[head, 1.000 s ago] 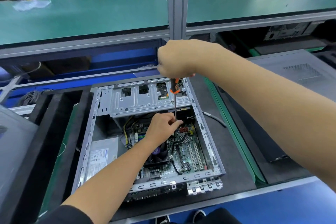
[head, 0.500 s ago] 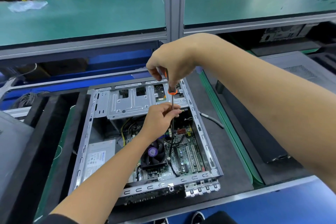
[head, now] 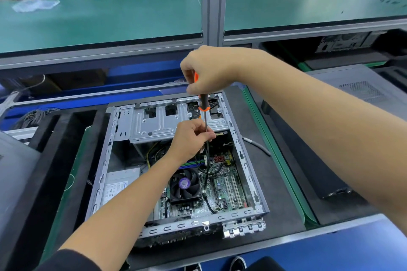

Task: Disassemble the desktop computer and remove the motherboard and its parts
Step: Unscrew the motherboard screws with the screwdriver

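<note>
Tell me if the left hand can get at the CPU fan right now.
Probably yes: the CPU fan lies uncovered just below the left hand, but that hand pinches the screwdriver shaft and must let go first.

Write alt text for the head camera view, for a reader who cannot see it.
A person's right hand grips an orange-and-black screwdriver upright over an open desktop computer case, while the left hand pinches its shaft to steady it. Inside lie the motherboard, a CPU cooler fan and a power supply.
</note>
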### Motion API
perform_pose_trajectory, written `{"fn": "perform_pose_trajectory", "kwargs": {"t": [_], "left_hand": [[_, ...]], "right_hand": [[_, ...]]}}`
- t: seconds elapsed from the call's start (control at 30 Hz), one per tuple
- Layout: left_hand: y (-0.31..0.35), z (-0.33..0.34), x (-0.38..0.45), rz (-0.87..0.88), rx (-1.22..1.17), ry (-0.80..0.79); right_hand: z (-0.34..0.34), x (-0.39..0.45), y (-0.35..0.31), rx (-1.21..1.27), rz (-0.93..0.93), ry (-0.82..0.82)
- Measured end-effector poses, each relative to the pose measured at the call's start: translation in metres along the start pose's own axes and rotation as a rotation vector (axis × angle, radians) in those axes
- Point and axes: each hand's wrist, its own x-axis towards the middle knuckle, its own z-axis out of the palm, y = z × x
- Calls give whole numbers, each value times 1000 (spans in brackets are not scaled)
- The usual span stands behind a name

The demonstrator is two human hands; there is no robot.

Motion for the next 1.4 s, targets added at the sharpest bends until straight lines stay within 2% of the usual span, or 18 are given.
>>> {"fn": "perform_pose_trajectory", "kwargs": {"t": [0.2,0.37,0.53,0.6,0.73,0.9,1.07,1.23,1.4], "left_hand": [[2,-1,0,24,65,1],[4,-8,1,39,67,-51],[12,-15,5,30,40,-268],[13,-16,6,22,25,-307],[14,-13,5,10,11,-264],[9,-9,9,24,27,-171],[5,-8,9,33,43,-110],[5,-9,8,36,48,-109],[7,-12,5,31,26,-242]], "right_hand": [[-2,-4,3,122,96,-43],[-7,-8,2,26,-61,-85],[-10,-8,2,9,-110,-209],[-9,-7,3,41,-117,-220],[-5,-7,4,113,-101,-111],[4,-2,6,-4,-65,-6],[2,-4,8,40,15,-7],[3,-5,10,47,-9,-28],[-3,-10,11,-2,-52,-109]]}}
